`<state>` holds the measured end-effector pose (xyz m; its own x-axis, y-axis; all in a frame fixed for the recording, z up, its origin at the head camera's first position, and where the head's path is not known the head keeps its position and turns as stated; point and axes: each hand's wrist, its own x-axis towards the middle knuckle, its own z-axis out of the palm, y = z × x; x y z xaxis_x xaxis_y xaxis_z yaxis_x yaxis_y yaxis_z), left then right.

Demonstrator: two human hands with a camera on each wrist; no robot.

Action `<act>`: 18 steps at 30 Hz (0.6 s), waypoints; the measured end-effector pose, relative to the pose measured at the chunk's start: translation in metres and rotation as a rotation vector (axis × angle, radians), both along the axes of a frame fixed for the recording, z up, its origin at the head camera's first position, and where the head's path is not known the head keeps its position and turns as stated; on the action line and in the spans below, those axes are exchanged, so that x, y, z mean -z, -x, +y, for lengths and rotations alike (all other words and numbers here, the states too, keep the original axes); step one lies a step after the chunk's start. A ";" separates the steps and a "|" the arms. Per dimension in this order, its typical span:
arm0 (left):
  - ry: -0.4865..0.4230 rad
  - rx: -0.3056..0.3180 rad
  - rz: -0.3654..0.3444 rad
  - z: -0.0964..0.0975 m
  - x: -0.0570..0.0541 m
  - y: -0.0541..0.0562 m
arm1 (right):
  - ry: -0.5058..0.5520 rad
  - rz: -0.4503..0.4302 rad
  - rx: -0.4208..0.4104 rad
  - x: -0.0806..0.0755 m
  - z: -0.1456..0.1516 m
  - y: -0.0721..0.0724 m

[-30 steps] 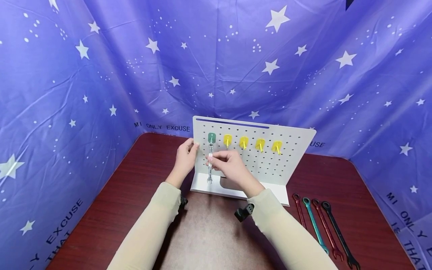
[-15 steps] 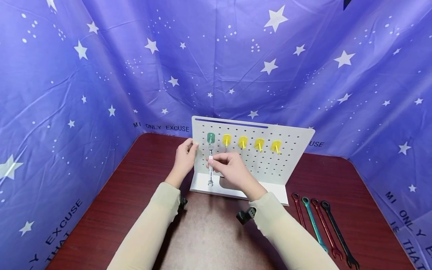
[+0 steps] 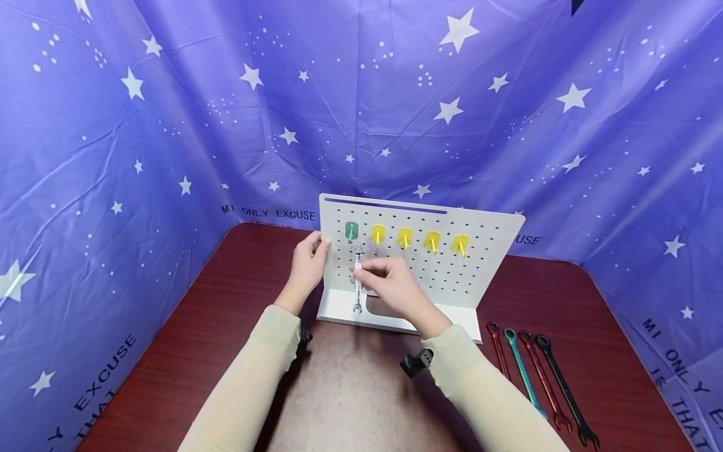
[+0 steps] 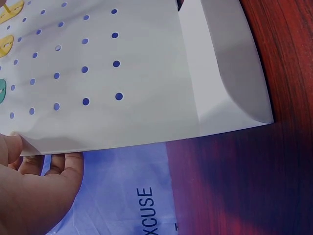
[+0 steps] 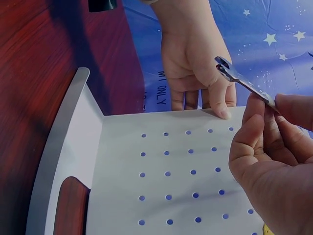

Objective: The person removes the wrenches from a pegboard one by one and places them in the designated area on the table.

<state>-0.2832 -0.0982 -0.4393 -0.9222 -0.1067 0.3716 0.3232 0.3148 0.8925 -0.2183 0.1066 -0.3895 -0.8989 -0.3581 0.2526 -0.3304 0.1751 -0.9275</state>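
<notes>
My right hand (image 3: 392, 285) pinches a silver combination wrench (image 3: 358, 289) by its middle, between thumb and fingers. The wrench is upright in the head view, ring end up and a little below and right of the green hook (image 3: 351, 231). In the right wrist view the open end of the wrench (image 5: 239, 77) sticks out past the fingertips. My left hand (image 3: 307, 270) grips the left edge of the white pegboard (image 4: 151, 73), thumb on the front and fingers behind, as the left wrist view shows.
Several yellow hooks, the nearest a yellow hook (image 3: 378, 234), run rightward from the green one. On the table (image 3: 226, 351), right of the board, lie a small red wrench (image 3: 498, 351), a teal wrench (image 3: 525, 373), another red wrench (image 3: 545, 380) and a black wrench (image 3: 567, 389). A starry curtain (image 3: 361, 94) surrounds everything.
The right hand has drawn the silver wrench slightly down and right; its ring end overlapped the green hook's tip before and now sits apart from it. The left hand stays on the board's edge.
</notes>
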 end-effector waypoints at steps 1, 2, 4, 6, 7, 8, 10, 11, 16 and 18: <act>0.001 0.001 -0.004 0.000 0.000 0.000 | -0.005 -0.002 0.003 0.000 0.001 0.000; 0.002 0.002 -0.006 0.000 0.000 0.000 | -0.009 -0.006 0.005 0.001 0.002 -0.001; 0.003 0.004 -0.009 0.000 -0.001 0.000 | -0.018 -0.017 0.015 0.001 0.004 -0.002; 0.000 0.005 -0.009 0.001 -0.001 0.000 | -0.019 -0.024 0.026 0.001 0.006 -0.002; -0.002 0.005 -0.009 0.001 -0.001 0.000 | -0.018 -0.029 0.030 0.002 0.007 -0.002; -0.002 0.004 -0.007 0.001 -0.001 0.000 | -0.018 -0.037 0.034 -0.002 0.007 -0.005; -0.005 0.002 -0.006 0.001 -0.001 0.000 | -0.016 -0.041 0.039 -0.002 0.008 -0.005; -0.005 0.002 -0.007 0.001 -0.001 0.000 | -0.016 -0.044 0.040 -0.002 0.009 -0.005; -0.001 0.002 -0.010 0.001 0.000 0.000 | -0.030 -0.043 0.045 0.001 0.014 -0.005; 0.003 0.000 -0.008 0.001 -0.001 0.000 | -0.033 -0.041 0.046 0.002 0.016 -0.005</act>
